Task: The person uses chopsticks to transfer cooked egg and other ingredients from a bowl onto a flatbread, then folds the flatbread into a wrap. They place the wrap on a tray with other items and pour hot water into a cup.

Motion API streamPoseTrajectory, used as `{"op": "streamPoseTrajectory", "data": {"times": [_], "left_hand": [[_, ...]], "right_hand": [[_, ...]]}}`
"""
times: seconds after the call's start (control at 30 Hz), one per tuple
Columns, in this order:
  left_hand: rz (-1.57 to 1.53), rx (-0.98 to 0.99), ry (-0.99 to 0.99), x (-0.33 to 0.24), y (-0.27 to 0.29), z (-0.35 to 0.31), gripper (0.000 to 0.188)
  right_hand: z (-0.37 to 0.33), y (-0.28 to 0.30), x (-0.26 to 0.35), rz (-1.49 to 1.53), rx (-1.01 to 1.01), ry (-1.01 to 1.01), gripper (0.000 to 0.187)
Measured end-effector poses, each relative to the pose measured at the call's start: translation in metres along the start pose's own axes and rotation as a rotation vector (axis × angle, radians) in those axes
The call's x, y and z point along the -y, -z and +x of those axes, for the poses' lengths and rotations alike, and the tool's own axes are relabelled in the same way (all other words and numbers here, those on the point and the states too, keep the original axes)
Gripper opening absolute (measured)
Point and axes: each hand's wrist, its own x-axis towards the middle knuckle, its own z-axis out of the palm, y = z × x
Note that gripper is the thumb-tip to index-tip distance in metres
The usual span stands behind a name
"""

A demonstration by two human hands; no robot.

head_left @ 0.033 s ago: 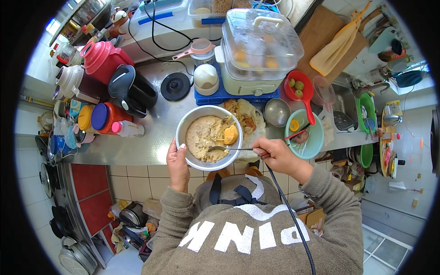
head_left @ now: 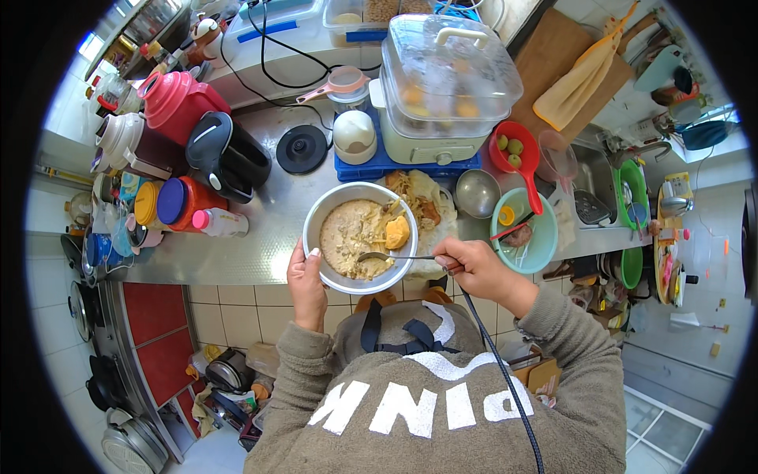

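Observation:
A white metal bowl [head_left: 313,229] stands at the front edge of the counter. In it is a lumpy, pale brown mash [head_left: 347,225], with an orange-yellow chunk [head_left: 397,232] at the right side. My left hand [head_left: 307,280] grips the bowl's left rim, thumb on top and fingers hidden below. My right hand [head_left: 478,268] is closed around the handle of a metal spoon [head_left: 403,257], whose tip rests in the mash near the bowl's front. Just beyond the bowl on the right, peelings [head_left: 422,205] lie on a pale sheet.
Behind the bowl a clear-lidded steamer [head_left: 446,87] stands on a blue base. To the right are a steel bowl [head_left: 478,193], a red ladle-shaped strainer [head_left: 530,170] with green fruit and a mint basin [head_left: 545,229]. A black kettle [head_left: 225,154] and jars crowd the left.

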Motion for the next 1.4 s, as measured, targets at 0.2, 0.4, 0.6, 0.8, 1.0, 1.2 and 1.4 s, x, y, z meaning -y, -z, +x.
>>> {"op": "streamPoseTrajectory", "data": {"times": [0.2,0.4,0.6,0.8,1.0,1.2,1.4], "left_hand": [[0.022,-0.063,0.006,0.002,-0.009,-0.005,0.046],[0.091,0.004,0.011,0.010,0.003,-0.008,0.047],[0.094,-0.026,-0.006,0.017,0.011,-0.007,0.048],[0.038,-0.104,-0.019,0.030,0.033,-0.006,0.048],[0.074,-0.149,0.018,0.037,0.059,-0.012,0.050],[0.057,-0.152,0.009,0.032,0.051,-0.008,0.049],[0.070,-0.165,0.008,0.032,0.047,-0.002,0.046]], "right_hand": [[0.001,-0.016,-0.019,0.096,-0.024,-0.109,0.009],[0.014,-0.013,-0.048,0.696,0.069,-0.442,0.006],[0.013,-0.005,-0.048,0.814,0.039,-0.514,0.007],[0.016,0.012,-0.065,0.770,-0.151,-0.473,0.008],[0.038,0.005,-0.103,0.634,-0.398,-0.446,0.008],[0.062,-0.012,-0.141,0.545,-0.517,-0.358,0.008],[0.065,-0.018,-0.157,0.009,-0.591,-0.174,0.007]]}}
